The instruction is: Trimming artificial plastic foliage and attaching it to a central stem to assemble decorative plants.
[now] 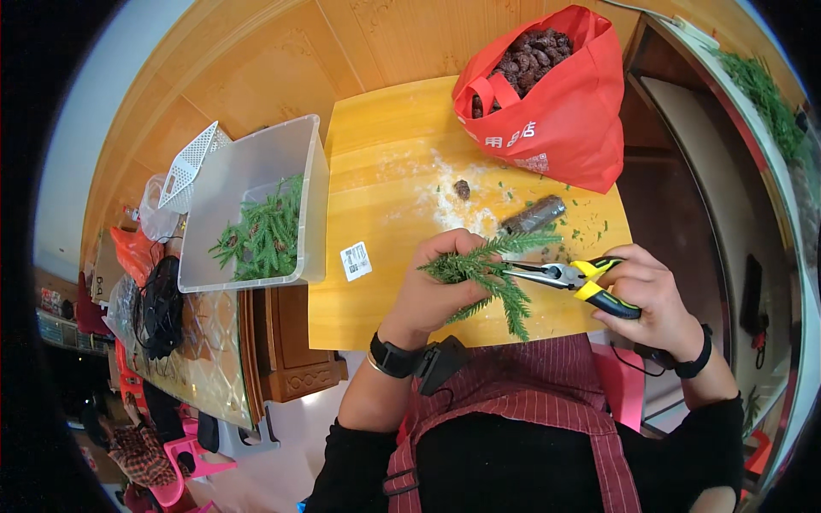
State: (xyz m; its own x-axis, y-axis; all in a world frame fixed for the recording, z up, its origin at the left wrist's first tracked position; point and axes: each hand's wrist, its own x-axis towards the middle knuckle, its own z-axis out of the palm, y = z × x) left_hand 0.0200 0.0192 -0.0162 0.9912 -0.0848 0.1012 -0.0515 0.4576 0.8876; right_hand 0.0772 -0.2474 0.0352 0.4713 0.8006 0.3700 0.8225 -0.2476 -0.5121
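My left hand (pixel 449 278) is closed round the base of a green artificial pine sprig (pixel 505 286), whose needled branches fan out to the right. In my right hand (pixel 646 291) are long-nose pliers (pixel 560 275) with yellow and black handles. Their metal jaws reach in among the sprig's branches, close to my left fingers; what lies between the jaws is too small to make out. Beyond my hands, a dark wrapped roll (pixel 534 215) lies on the yellow tabletop (pixel 368 171). A small brown pine cone (pixel 462 189) rests on white powder farther back.
At the back right stands a red bag (pixel 573 111) full of brown pine cones (pixel 534 60). A clear plastic bin (pixel 312 222) at left holds green sprigs (pixel 265 231). Near it are a white basket (pixel 192 167) and a white label card (pixel 356 261). Another person (pixel 141 449) sits far left.
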